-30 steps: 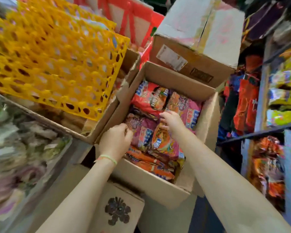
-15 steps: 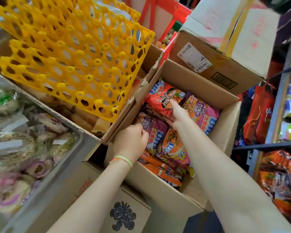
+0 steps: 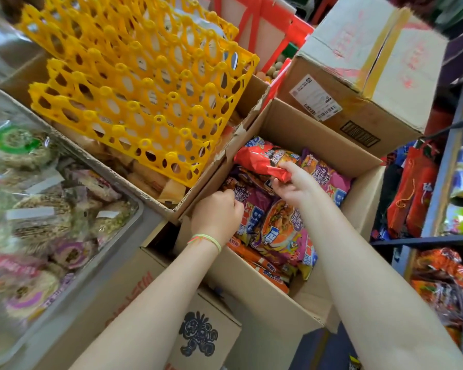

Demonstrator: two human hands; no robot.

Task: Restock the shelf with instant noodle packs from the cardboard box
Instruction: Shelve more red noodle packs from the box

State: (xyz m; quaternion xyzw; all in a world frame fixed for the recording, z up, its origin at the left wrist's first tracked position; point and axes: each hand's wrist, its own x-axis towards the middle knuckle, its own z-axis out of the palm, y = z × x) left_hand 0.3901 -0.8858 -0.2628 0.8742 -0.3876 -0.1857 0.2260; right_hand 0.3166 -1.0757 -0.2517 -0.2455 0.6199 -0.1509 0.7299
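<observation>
An open cardboard box in front of me holds several instant noodle packs in purple, pink and orange. My right hand grips the edge of a red noodle pack and holds it lifted above the others at the box's far side. My left hand reaches into the box's left side, its fingers closed on the edge of a purple noodle pack that lies in the box. The shelf with stocked packs stands at the right.
Yellow plastic egg trays rest in a cardboard box to the left. A taped, closed cardboard box sits behind the open one. A metal tray of wrapped round noodle cakes is at the far left. Another box stands below.
My right hand has closed on the red pack and lifted it off the pile. My left hand has slid deeper into the box's left side.
</observation>
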